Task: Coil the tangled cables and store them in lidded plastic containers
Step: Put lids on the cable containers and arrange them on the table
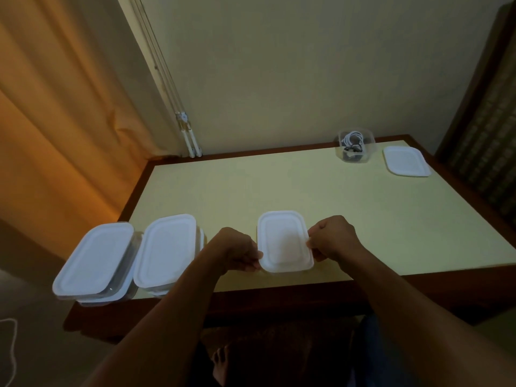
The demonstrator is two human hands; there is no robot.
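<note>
On the head camera I see both hands curled onto one lidded box (283, 241). The left hand (234, 252) pinches its left edge and the right hand (332, 238) pinches its right edge, so the box sits between the fingers. A second closed box (167, 252) and a third closed box (97, 261) stand left of the left fingers. Well beyond the right fingers, an open box (355, 157) holds coiled cables (353, 139), with a loose lid (406, 160) beside it.
</note>
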